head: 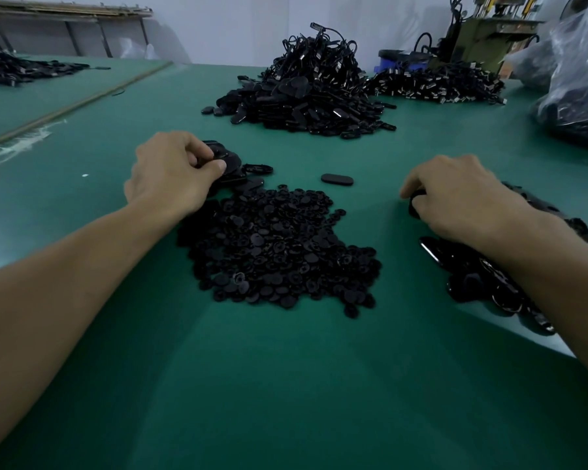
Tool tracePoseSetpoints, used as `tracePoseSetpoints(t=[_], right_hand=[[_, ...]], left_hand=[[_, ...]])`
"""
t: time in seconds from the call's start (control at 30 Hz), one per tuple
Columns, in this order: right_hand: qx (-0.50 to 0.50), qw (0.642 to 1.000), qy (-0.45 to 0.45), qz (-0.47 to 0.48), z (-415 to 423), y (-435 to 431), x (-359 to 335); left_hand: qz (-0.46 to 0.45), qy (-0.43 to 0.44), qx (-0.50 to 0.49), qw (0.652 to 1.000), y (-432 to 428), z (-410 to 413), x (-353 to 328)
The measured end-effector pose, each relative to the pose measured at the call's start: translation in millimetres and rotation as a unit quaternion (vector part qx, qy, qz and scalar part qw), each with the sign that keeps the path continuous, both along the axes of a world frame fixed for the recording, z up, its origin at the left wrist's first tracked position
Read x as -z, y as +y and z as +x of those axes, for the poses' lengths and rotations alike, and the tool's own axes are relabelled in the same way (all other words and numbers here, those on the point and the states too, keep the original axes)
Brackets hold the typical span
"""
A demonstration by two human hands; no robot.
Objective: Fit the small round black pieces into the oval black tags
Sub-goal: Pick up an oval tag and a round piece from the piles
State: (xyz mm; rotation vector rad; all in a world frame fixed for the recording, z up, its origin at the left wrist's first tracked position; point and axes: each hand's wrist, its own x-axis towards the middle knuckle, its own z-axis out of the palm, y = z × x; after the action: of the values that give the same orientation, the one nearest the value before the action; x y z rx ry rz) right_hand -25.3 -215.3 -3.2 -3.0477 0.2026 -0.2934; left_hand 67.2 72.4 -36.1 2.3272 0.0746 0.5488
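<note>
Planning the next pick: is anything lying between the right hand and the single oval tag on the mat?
Nothing visible. Only bare green mat lies between the right hand and the oval tag; the pile of round pieces sits nearer the person, off that line.

Green bench, central heap of round pieces, left grip pinching oval tags, right grip clutching black piece

A green matte-covered table carries a flat heap of small round black pieces at near centre. One oval black tag lies just beyond it. A pile of glossy black tags sits near right, and a tall mound of corded black tags stands far centre.
</note>
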Motion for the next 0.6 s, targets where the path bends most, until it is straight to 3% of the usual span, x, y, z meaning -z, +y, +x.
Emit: tracePoseSetpoints(t=[0.17,0.3,0.43,0.6], right_hand=[[-0.03,0.996,-0.061,0.052,2.8,-2.0,0.0],[-0.094,0.976,-0.129,0.147,2.1,0.9,-2.4],[-0.193,0.925,-0.167,0.283,-5.3,19.3,-0.9],[-0.288,0.84,-0.158,0.433,-7.2,31.2,2.2]], left_hand=[[0.027,-0.072,0.039,0.996,-11.9,-13.5,-6.2],[0.007,-0.14,0.145,0.979,-34.4,-34.6,-15.0],[-0.045,-0.129,0.248,0.959,-54.5,-54.7,-17.4],[-0.117,-0.051,0.286,0.95,-61.7,-60.7,-17.8]])
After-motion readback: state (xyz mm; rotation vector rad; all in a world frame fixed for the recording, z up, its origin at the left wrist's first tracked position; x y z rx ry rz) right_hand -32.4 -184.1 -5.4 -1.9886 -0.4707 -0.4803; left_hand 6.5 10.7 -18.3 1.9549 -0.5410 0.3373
